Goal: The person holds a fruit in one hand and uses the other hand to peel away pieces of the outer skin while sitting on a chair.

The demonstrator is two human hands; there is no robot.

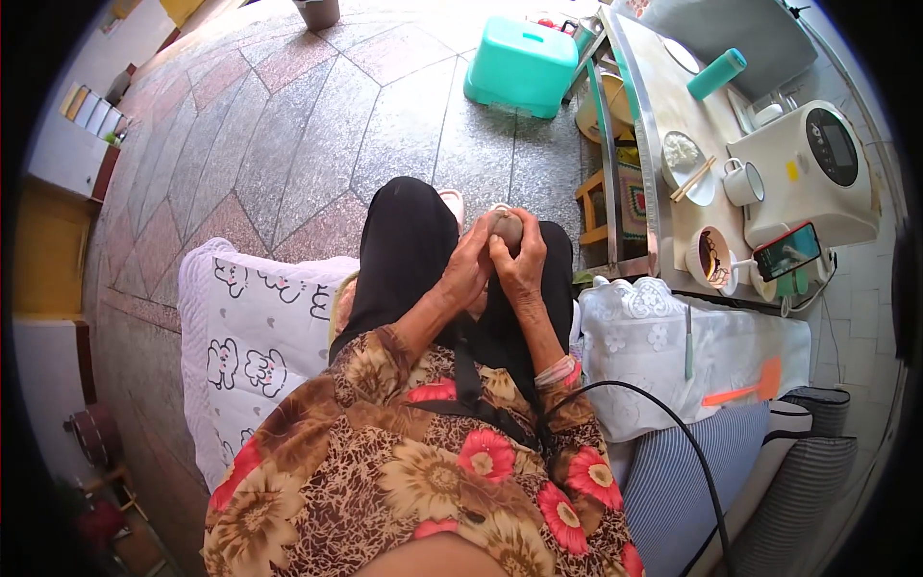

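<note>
Over my lap, between my knees, both hands are brought together around a small rounded brownish-grey thing [506, 228]; its exact kind I cannot make out. My left hand [465, 265] grips it from the left with fingers bent. From the right, my right hand [524, 262] wraps it, thumb lying across its near side. The top of the thing shows between the fingertips, while its underside is hidden by my hands. Black trousers [399, 255] cover my legs, and a pale slipper [452, 205] peeks out beyond the left knee.
To the right, a metal-edged table [646, 163] bears a rice bowl [681, 150], chopsticks [694, 179], a mug [743, 183], a phone [786, 252] and a white appliance [812, 173]. A turquoise stool [527, 62] stands ahead. An orange flyswatter [745, 390] lies on white cloth; a black cable [673, 413] curves beside me.
</note>
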